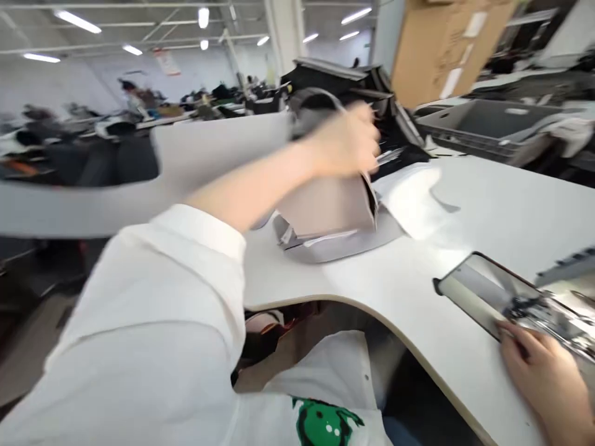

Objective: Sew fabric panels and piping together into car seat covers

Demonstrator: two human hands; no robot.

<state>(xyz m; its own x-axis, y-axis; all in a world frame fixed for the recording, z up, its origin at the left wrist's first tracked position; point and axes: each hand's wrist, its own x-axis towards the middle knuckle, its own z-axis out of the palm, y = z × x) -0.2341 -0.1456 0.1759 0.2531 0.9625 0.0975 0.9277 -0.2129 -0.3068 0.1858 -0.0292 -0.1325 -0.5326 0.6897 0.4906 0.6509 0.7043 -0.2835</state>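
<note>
My left hand (348, 141), blurred by motion, reaches across the middle with its fingers curled in. Whatever it holds is too smeared to name. Just under it are folded pinkish-beige pieces (328, 207), which lie over a curved grey piece (348, 246). A white piece (413, 198) spreads out to their right. At the lower right, my right hand (542, 365) has thumb and fingers pressed together at the near edge of a dark-rimmed shiny plate (481, 294), beside metal machine parts (548, 316). Anything in that pinch is too small to make out.
The white table (288, 282) has a curved cutout in front of me. Behind the left hand rises a dark pile (390, 121). A large pale grey panel (199, 155) extends to the left. Cardboard boxes (432, 49) and a grey crate (488, 121) stand at the back right.
</note>
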